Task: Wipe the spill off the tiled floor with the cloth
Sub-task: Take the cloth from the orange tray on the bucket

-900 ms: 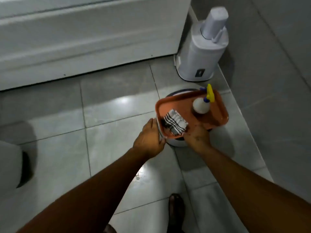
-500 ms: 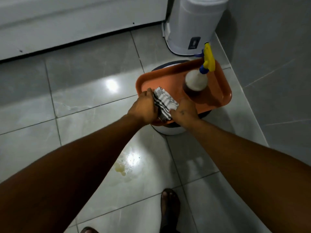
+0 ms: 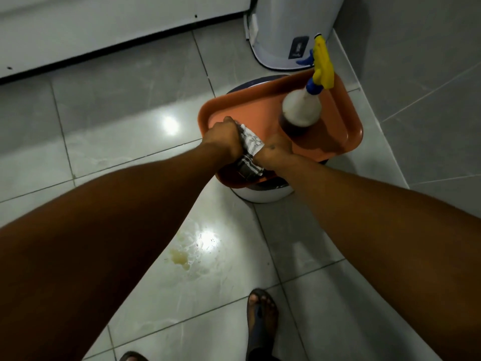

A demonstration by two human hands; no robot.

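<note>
A folded black-and-white striped cloth (image 3: 250, 147) lies at the near end of an orange tray (image 3: 250, 110). My left hand (image 3: 223, 138) grips the cloth's left side and my right hand (image 3: 276, 152) holds its right side. On the grey tiled floor (image 3: 117, 105), a yellowish spill (image 3: 183, 256) with a wet sheen spreads between my forearms, just in front of my feet.
A spray bottle (image 3: 303, 106) with a yellow and blue trigger stands on the tray's far end. The tray rests on a round white stool (image 3: 263, 195). Behind it stands a white bin (image 3: 289, 27). A grey wall runs along the right. My sandalled foot (image 3: 261, 316) is below.
Both hands went from the tray's near rim onto the cloth and closed on it. The view dropped, bringing the spill into sight.
</note>
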